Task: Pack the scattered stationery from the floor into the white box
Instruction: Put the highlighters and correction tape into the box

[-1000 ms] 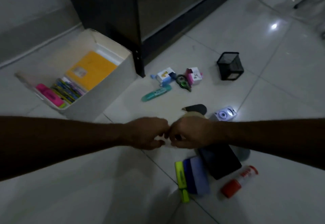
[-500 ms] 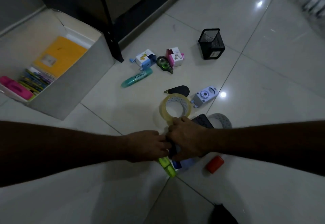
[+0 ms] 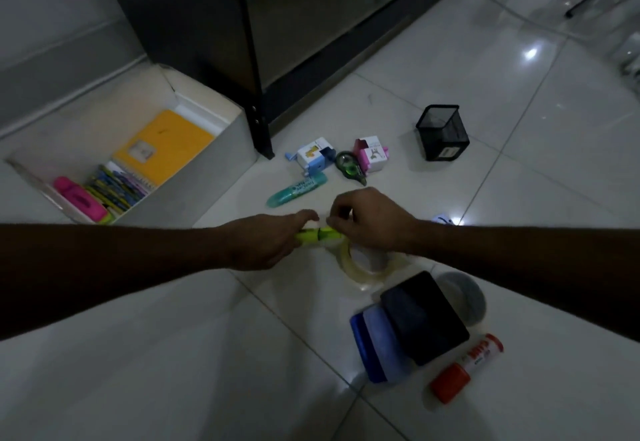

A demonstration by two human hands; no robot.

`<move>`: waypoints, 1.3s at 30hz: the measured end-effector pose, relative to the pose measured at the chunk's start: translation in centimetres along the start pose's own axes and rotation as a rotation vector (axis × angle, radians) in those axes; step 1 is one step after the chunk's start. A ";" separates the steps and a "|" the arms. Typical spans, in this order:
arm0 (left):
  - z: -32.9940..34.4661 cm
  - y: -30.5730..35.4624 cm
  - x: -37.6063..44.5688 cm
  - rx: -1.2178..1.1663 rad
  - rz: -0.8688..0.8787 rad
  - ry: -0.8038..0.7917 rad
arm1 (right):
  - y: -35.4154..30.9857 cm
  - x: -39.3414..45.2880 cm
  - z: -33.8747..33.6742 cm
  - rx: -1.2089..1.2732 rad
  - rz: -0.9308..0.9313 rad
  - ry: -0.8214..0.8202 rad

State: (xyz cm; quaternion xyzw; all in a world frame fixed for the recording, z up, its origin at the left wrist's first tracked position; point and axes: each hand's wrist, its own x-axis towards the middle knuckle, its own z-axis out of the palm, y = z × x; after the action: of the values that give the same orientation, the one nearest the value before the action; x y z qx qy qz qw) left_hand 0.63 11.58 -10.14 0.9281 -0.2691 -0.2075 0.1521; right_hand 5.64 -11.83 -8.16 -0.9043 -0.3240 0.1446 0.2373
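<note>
A yellow-green highlighter [image 3: 318, 234] is held level between both hands above the floor. My left hand [image 3: 268, 244] grips its left end and my right hand [image 3: 370, 220] pinches its right end. A clear tape roll [image 3: 363, 265] lies just under my right hand. The white box [image 3: 194, 194] stands at the left, holding a yellow notebook [image 3: 162, 147], a pink highlighter [image 3: 81, 199] and several coloured pens. On the tiles lie a teal highlighter [image 3: 298, 189], a correction tape [image 3: 349, 166], two small boxes, blue and pink, a glue stick [image 3: 465, 368] and a blue-and-black stack [image 3: 405, 333].
A black mesh pen cup [image 3: 443, 132] stands at the upper right. A dark cabinet leg [image 3: 258, 118] sits right beside the box's far corner. A grey round object [image 3: 464, 296] peeks out behind the black stack. Bare tiles lie in the foreground.
The yellow-green highlighter has come up off the floor from beside the blue stack and moved towards the box, now held between both hands. The view has tilted upward.
</note>
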 end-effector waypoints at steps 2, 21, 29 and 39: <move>-0.4 -0.9 1.1 0.008 -0.004 0.115 | 1.0 2.4 -1.0 0.029 0.070 0.079; 1.0 -6.6 8.3 -0.038 -0.400 0.235 | 8.2 8.2 0.7 -0.244 0.382 0.160; -2.9 -5.7 5.0 -0.066 -0.261 0.226 | 5.8 7.2 -1.1 -0.020 0.453 0.332; -11.4 -5.3 -5.7 0.037 -0.063 0.356 | -4.5 6.5 -3.3 0.283 0.202 0.464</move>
State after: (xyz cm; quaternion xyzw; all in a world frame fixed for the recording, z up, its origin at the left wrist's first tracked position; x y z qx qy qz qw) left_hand 3.92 21.02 -0.60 0.9608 -0.2124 -0.0397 0.1736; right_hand 9.56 -5.62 -3.71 -0.8988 -0.1463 0.0006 0.4132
